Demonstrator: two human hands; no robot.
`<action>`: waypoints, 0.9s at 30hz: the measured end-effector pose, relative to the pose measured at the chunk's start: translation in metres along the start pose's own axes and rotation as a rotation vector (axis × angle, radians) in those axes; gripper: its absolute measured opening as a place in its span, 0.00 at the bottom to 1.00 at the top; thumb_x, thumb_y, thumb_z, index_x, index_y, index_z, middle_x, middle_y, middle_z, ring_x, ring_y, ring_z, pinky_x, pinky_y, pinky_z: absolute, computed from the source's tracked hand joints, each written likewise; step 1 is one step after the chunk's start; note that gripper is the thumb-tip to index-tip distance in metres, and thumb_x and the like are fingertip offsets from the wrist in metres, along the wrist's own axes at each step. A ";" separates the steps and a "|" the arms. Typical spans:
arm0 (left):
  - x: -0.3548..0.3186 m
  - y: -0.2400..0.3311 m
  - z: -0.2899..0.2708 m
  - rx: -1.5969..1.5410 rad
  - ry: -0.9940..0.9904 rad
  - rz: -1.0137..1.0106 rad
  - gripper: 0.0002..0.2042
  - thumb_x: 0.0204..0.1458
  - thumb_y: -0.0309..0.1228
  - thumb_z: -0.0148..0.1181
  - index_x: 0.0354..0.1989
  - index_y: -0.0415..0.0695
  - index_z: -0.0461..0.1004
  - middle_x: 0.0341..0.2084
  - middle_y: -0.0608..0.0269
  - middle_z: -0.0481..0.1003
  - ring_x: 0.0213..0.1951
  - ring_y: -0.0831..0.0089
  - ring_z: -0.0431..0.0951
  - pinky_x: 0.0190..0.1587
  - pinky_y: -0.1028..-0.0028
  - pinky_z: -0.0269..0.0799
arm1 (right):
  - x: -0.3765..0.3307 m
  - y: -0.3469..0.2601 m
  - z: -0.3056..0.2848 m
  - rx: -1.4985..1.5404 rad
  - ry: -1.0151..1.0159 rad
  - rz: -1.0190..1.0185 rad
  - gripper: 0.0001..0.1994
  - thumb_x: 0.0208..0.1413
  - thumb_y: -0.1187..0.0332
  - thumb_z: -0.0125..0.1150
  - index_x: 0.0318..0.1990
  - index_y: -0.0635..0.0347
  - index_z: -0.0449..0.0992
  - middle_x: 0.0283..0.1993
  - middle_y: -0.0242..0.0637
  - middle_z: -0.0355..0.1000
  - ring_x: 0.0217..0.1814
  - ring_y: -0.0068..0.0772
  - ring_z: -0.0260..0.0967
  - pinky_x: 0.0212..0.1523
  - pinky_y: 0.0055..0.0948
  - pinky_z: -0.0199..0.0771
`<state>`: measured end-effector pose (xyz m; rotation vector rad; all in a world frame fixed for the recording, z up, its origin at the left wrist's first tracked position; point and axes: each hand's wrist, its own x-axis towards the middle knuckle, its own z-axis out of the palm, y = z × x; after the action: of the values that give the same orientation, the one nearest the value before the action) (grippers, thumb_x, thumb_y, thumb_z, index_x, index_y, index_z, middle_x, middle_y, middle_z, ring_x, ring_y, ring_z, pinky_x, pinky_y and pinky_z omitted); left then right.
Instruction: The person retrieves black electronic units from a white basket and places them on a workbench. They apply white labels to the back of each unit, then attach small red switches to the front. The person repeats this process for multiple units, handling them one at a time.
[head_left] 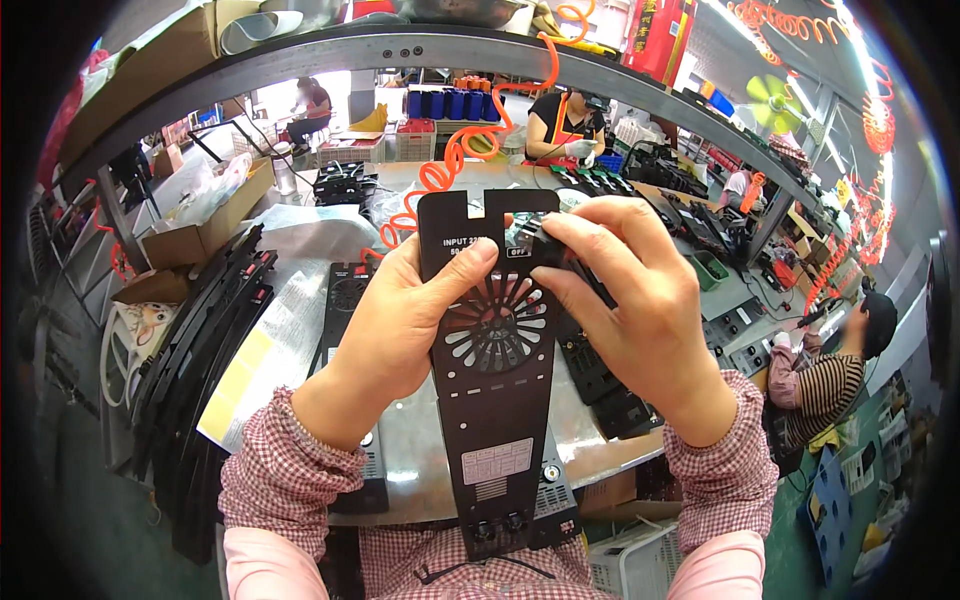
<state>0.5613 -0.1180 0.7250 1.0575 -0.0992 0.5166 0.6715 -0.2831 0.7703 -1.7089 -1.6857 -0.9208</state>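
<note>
A long black metal panel (pixel 480 412) with a round slotted fan grille (pixel 495 325) stands tilted in front of me, its lower end close to my lap. My left hand (pixel 415 305) is closed round its upper left edge, thumb pressed flat on the front. At the rectangular cutout near the upper right corner, my right hand (pixel 635 295) pinches a small black part (pixel 543 245) between thumb and fingers; its exact kind is hard to make out. A pale label (pixel 497 462) and a pair of round fittings sit on the panel's lower half.
More black panels (pixel 195 350) lean stacked at the left, beside papers (pixel 270 365). Similar black units lie on the metal table (pixel 610 462) to both sides. An orange coiled hose (pixel 455 165) hangs ahead under a metal beam (pixel 400 52). Co-workers sit opposite (pixel 565 130) and at right (pixel 825 375).
</note>
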 end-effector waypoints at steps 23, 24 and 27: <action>-0.010 0.004 0.004 0.042 0.057 -0.035 0.11 0.57 0.33 0.66 0.44 0.41 0.79 0.31 0.67 0.80 0.31 0.82 0.79 0.35 0.80 0.75 | 0.010 0.001 -0.006 -0.019 0.017 -0.261 0.22 0.42 0.79 0.71 0.49 0.61 0.77 0.44 0.42 0.72 0.42 0.43 0.74 0.41 0.35 0.78; -0.010 0.004 0.006 0.032 0.060 -0.034 0.11 0.57 0.34 0.67 0.44 0.41 0.79 0.31 0.68 0.80 0.30 0.82 0.79 0.35 0.80 0.75 | 0.011 -0.001 -0.009 -0.048 0.023 -0.255 0.22 0.42 0.79 0.70 0.49 0.62 0.77 0.44 0.42 0.72 0.41 0.44 0.74 0.41 0.36 0.78; -0.011 0.005 0.005 0.079 0.056 -0.008 0.12 0.57 0.33 0.67 0.45 0.41 0.79 0.32 0.67 0.80 0.31 0.82 0.79 0.35 0.80 0.75 | 0.013 -0.002 -0.012 -0.078 0.016 -0.270 0.22 0.43 0.79 0.70 0.50 0.62 0.77 0.43 0.42 0.71 0.42 0.45 0.73 0.42 0.37 0.77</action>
<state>0.5497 -0.1246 0.7282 1.1194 -0.0259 0.5463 0.6683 -0.2846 0.7876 -1.5406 -1.9249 -1.1324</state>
